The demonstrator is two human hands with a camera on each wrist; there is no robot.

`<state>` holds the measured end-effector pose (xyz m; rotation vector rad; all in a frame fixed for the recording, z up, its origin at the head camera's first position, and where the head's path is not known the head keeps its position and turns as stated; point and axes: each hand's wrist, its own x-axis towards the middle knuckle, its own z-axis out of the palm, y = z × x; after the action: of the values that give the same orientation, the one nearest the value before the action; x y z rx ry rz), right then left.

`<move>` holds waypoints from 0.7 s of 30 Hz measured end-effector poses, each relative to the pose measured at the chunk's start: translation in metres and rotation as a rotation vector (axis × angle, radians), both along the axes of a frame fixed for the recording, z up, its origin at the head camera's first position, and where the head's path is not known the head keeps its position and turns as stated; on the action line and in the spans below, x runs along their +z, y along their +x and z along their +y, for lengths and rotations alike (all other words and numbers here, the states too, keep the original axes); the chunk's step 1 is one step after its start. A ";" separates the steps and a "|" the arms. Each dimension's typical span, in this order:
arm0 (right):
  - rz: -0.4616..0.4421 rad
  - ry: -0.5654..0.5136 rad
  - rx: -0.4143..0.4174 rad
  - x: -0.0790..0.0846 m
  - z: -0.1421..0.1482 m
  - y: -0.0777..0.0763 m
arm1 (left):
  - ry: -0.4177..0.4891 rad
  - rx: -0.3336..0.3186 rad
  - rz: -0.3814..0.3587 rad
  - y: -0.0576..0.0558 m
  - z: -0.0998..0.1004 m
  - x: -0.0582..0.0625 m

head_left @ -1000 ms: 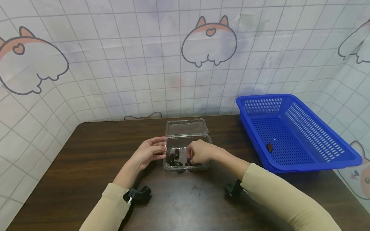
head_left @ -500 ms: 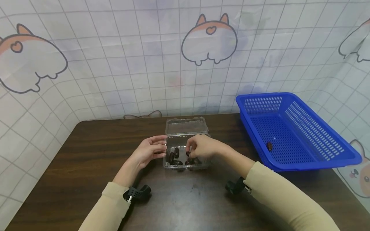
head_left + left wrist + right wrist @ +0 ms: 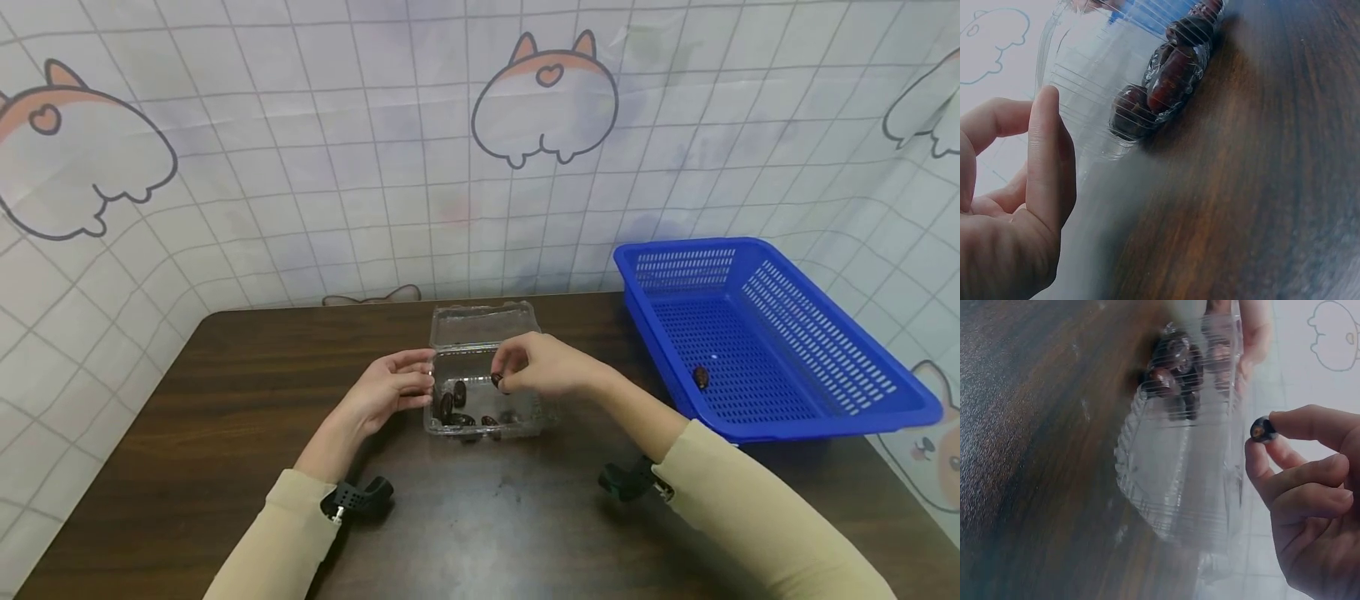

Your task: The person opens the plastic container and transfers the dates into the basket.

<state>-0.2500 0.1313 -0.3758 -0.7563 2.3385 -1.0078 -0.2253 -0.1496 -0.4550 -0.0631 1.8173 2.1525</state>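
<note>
"What's closest to the person?"

"The dark wood-grain tabletop [image 3: 480, 525], with a sleeved forearm reaching over it from each side."

"And the hands?"

"The left hand [image 3: 386, 393] lies at the left side of the clear plastic box [image 3: 468, 364], fingers relaxed and grasping nothing; whether they truly press its wall I can't say for sure through all that shine. The right hand [image 3: 551, 367] is above the box's right part, pinching one held date [image 3: 1263, 430] between thumb and fingertips, up off the others."

"How would that fruit handle?"

"Light, I'd judge, with soft flesh under a glossy skin. Taken by a tapered end it might slip, and a hard squeeze could dent it. Better to hold it across the middle, gently."

"The others?"

"The loose dates [image 3: 460, 393] sit inside the box, towards its left and front. I'd pinch each one singly from above. The box itself looks thin and bendy, so a light touch there too."

"Farther back?"

"The clear lid [image 3: 483, 327] is folded open behind the box. Off to the right is a blue basket [image 3: 817, 429] with a single date [image 3: 701, 378] on its floor, near the left wall. Beyond hangs a gridded cartoon backdrop [image 3: 375, 125]."
</note>
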 end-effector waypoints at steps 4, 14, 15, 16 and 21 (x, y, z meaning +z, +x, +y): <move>0.042 -0.012 -0.010 0.003 0.007 0.001 | 0.004 0.005 -0.002 0.000 0.000 0.000; 0.076 -0.054 -0.059 0.017 0.030 0.008 | 0.000 0.006 0.000 0.000 0.000 -0.001; 0.083 -0.054 -0.065 0.018 0.033 0.008 | -0.001 0.006 0.000 0.000 0.000 -0.001; 0.092 -0.055 -0.069 0.019 0.036 0.008 | -0.004 0.003 0.003 0.000 0.000 -0.001; 0.145 -0.054 -0.094 0.023 0.053 0.008 | -0.005 -0.003 0.016 0.000 0.000 -0.002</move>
<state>-0.2418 0.1839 -0.3531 -0.7697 2.4994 -1.0937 -0.2255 -0.1493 -0.4568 -0.0442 1.8301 2.1522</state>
